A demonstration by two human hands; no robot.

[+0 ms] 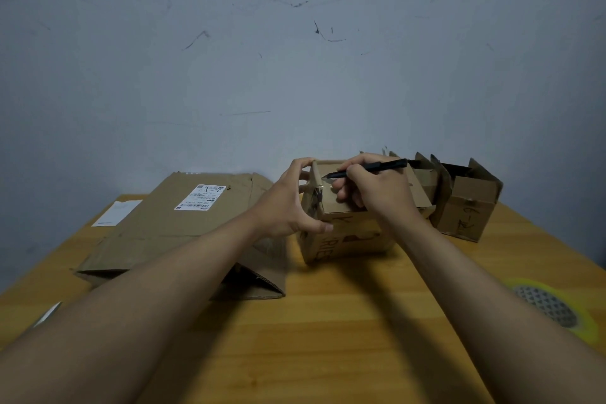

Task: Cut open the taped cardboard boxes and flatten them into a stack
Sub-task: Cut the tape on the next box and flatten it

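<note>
On the wooden table (328, 321), beside flattened cardboard (170, 233), stands the small printed box (347, 236) — my left hand (288, 207) grips its upright flap, my right hand (373, 190) pinches a black cutter (367, 169); its tip is hard to make out.

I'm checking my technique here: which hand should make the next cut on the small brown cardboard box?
Right. The right hand holds the black cutter, tip at the small brown cardboard box top. The left hand grips its left edge, steadying it.
</note>
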